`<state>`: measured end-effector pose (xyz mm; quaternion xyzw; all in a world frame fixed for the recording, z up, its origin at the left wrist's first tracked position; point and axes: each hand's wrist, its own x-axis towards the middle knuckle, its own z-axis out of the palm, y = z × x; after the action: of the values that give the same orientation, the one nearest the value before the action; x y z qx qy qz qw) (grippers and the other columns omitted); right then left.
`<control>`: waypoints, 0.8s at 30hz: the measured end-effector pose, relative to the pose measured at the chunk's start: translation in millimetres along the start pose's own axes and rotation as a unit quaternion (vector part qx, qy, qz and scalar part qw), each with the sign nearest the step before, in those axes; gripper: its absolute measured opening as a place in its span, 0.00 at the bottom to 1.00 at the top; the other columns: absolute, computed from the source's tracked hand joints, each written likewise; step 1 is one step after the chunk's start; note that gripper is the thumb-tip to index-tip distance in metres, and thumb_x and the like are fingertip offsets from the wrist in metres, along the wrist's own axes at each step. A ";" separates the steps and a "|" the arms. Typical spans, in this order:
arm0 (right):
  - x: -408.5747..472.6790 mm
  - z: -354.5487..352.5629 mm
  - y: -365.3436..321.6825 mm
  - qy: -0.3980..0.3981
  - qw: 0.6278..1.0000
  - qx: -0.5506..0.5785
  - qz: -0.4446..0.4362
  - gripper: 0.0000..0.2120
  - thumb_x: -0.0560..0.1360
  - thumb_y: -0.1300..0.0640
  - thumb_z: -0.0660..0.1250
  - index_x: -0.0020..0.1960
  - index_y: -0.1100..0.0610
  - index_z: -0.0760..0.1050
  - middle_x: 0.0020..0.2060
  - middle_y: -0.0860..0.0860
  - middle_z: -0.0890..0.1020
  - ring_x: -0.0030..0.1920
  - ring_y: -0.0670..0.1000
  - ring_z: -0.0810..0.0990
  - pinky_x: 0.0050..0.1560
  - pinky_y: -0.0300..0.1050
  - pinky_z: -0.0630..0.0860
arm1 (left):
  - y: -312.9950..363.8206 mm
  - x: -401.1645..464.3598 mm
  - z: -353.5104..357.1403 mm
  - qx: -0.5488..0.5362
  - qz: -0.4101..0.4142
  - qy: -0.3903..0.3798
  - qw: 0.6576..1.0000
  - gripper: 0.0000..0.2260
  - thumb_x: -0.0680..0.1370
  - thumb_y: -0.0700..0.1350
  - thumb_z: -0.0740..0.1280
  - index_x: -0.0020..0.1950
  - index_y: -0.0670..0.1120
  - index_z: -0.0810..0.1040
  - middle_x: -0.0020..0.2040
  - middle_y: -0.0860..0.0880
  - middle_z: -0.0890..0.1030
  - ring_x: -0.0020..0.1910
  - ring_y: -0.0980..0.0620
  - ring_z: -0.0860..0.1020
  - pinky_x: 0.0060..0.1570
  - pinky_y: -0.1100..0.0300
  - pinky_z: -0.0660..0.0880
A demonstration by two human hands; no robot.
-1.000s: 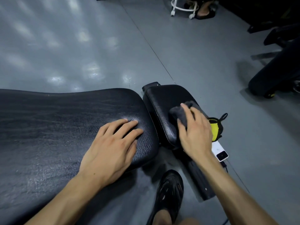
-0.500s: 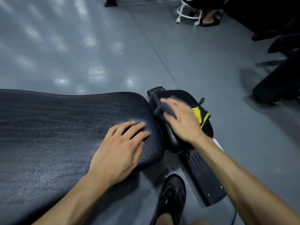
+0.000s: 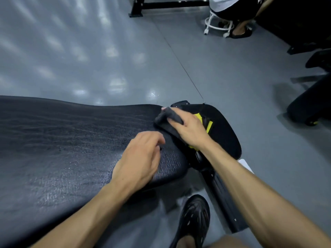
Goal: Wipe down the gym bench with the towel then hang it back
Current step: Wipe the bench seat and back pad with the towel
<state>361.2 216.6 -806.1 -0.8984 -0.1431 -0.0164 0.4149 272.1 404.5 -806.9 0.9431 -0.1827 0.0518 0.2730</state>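
Note:
The black gym bench's long back pad (image 3: 62, 140) fills the left of the view; its smaller seat pad (image 3: 223, 131) lies to the right. My right hand (image 3: 189, 129) presses a dark grey towel (image 3: 166, 119) onto the gap between the two pads, at the long pad's far right end. My left hand (image 3: 141, 161) rests on the long pad's near right corner, fingers curled loosely and holding nothing. A black and yellow item (image 3: 208, 124) lies on the seat pad, partly hidden by my right wrist.
My black shoe (image 3: 193, 219) stands on the grey floor below the bench. The bench's black base rail (image 3: 223, 203) runs under my right forearm, a white object (image 3: 245, 163) beside it. A seated person on a white stool (image 3: 218, 25) is far back; dark equipment (image 3: 311, 104) at right.
My right hand has slid the towel leftward from the seat pad toward the long pad. My left hand's fingers have curled in from flat. The view has tilted up.

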 end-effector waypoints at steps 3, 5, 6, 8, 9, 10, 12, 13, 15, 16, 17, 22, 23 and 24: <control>-46.7 17.7 -19.2 -0.042 0.997 0.008 -0.072 0.21 0.76 0.66 0.69 0.68 0.56 0.79 0.66 0.49 0.82 0.69 0.49 0.77 0.72 0.42 0.67 | 5.2 -0.5 -13.1 -0.104 -0.077 0.126 0.984 0.13 0.75 0.28 0.62 0.52 0.43 0.75 0.52 0.49 0.75 0.53 0.47 0.74 0.58 0.54 0.72; -83.3 24.4 -32.0 -0.081 0.990 -0.004 -0.115 0.28 0.71 0.67 0.70 0.70 0.54 0.78 0.69 0.48 0.80 0.73 0.49 0.74 0.74 0.42 0.62 | 6.3 0.2 -25.3 -0.117 -0.091 0.162 0.976 0.14 0.75 0.26 0.60 0.53 0.42 0.76 0.52 0.49 0.75 0.53 0.49 0.75 0.58 0.64 0.70; -97.5 26.3 -33.5 -0.099 0.986 -0.011 -0.132 0.31 0.70 0.67 0.70 0.72 0.51 0.76 0.71 0.46 0.78 0.74 0.47 0.72 0.76 0.42 0.60 | 5.4 1.7 -31.7 -0.121 -0.095 0.163 0.975 0.14 0.76 0.27 0.60 0.54 0.43 0.76 0.53 0.49 0.76 0.54 0.52 0.75 0.57 0.70 0.68; -102.9 26.0 -25.8 -0.130 0.980 -0.050 -0.145 0.35 0.70 0.67 0.69 0.75 0.47 0.72 0.74 0.43 0.74 0.77 0.44 0.68 0.78 0.46 0.56 | 2.8 4.6 -46.7 -0.126 -0.102 0.156 0.974 0.15 0.77 0.29 0.59 0.55 0.44 0.77 0.54 0.50 0.77 0.53 0.56 0.75 0.55 0.75 0.65; -92.4 23.7 -23.6 -0.129 0.979 -0.072 -0.140 0.34 0.72 0.65 0.67 0.76 0.47 0.71 0.74 0.44 0.74 0.77 0.45 0.68 0.79 0.48 0.55 | 2.1 5.8 -54.4 -0.128 -0.106 0.154 0.974 0.15 0.78 0.29 0.59 0.56 0.45 0.77 0.54 0.51 0.78 0.53 0.58 0.75 0.54 0.77 0.65; -75.7 21.1 -23.2 -0.119 0.982 -0.085 -0.123 0.30 0.75 0.63 0.66 0.76 0.48 0.71 0.74 0.45 0.74 0.76 0.46 0.69 0.79 0.50 0.55 | 1.4 6.6 -61.9 -0.129 -0.108 0.152 0.974 0.15 0.78 0.30 0.59 0.56 0.46 0.78 0.54 0.51 0.78 0.53 0.59 0.75 0.54 0.77 0.65; -29.6 17.8 -35.7 -0.066 0.991 -0.096 -0.063 0.20 0.83 0.57 0.64 0.74 0.52 0.73 0.71 0.48 0.77 0.74 0.51 0.72 0.78 0.54 0.58 | -2.6 5.2 -76.1 -0.125 -0.110 0.139 0.976 0.15 0.79 0.31 0.59 0.57 0.46 0.78 0.55 0.51 0.80 0.54 0.58 0.76 0.54 0.75 0.66; -9.4 18.4 -42.1 -0.035 0.994 -0.102 -0.030 0.17 0.84 0.55 0.62 0.72 0.53 0.75 0.68 0.51 0.80 0.71 0.54 0.75 0.75 0.55 0.63 | -4.8 3.1 -82.7 -0.118 -0.112 0.127 0.979 0.14 0.80 0.32 0.59 0.57 0.46 0.78 0.56 0.51 0.80 0.56 0.56 0.77 0.55 0.73 0.68; 11.5 24.3 -58.6 0.009 0.995 -0.095 -0.014 0.13 0.84 0.54 0.62 0.66 0.54 0.78 0.60 0.53 0.83 0.63 0.58 0.78 0.65 0.55 0.70 | -11.2 -1.2 -97.1 -0.092 -0.113 0.091 0.985 0.15 0.80 0.33 0.59 0.59 0.47 0.79 0.57 0.52 0.81 0.57 0.55 0.78 0.55 0.72 0.68; 10.3 31.2 -64.2 0.008 0.996 -0.084 -0.027 0.12 0.83 0.55 0.63 0.65 0.54 0.79 0.59 0.53 0.83 0.63 0.59 0.79 0.63 0.55 0.72 | -15.0 -3.4 -104.9 -0.075 -0.111 0.070 0.989 0.15 0.80 0.33 0.59 0.59 0.47 0.79 0.57 0.53 0.81 0.57 0.56 0.78 0.55 0.75 0.68; 1.8 38.4 -69.9 -0.007 0.996 -0.077 -0.052 0.14 0.82 0.56 0.65 0.66 0.54 0.79 0.62 0.53 0.83 0.65 0.58 0.79 0.65 0.55 0.72 | -18.1 -5.0 -113.3 -0.060 -0.108 0.056 0.991 0.15 0.80 0.33 0.59 0.60 0.47 0.79 0.57 0.53 0.81 0.57 0.57 0.78 0.54 0.78 0.66; -78.6 72.3 -81.3 -0.196 0.949 -0.053 -0.240 0.34 0.70 0.63 0.65 0.75 0.48 0.71 0.76 0.46 0.73 0.77 0.49 0.69 0.76 0.47 0.61 | -23.0 -8.1 -152.1 -0.029 -0.103 0.005 0.994 0.17 0.80 0.32 0.58 0.60 0.48 0.79 0.55 0.53 0.83 0.55 0.57 0.80 0.52 0.76 0.68; -74.7 66.9 -79.8 -0.213 0.940 -0.060 -0.258 0.36 0.69 0.63 0.64 0.76 0.47 0.69 0.76 0.46 0.72 0.77 0.48 0.68 0.76 0.47 0.60 | -22.3 -11.0 -159.5 -0.020 -0.098 -0.011 0.995 0.17 0.80 0.32 0.58 0.60 0.49 0.79 0.55 0.54 0.83 0.54 0.57 0.80 0.53 0.74 0.70; -62.5 62.2 -74.9 -0.213 0.939 -0.078 -0.259 0.34 0.71 0.64 0.64 0.76 0.47 0.69 0.76 0.46 0.73 0.77 0.48 0.68 0.76 0.49 0.60 | -21.5 -15.1 -166.3 -0.010 -0.089 -0.024 0.996 0.17 0.79 0.32 0.58 0.59 0.49 0.79 0.54 0.54 0.83 0.53 0.58 0.80 0.53 0.72 0.70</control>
<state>275.5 294.2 -800.6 -0.8421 -0.4544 0.0577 0.2849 266.5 514.9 -680.0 0.9539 -0.1052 0.0028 0.2810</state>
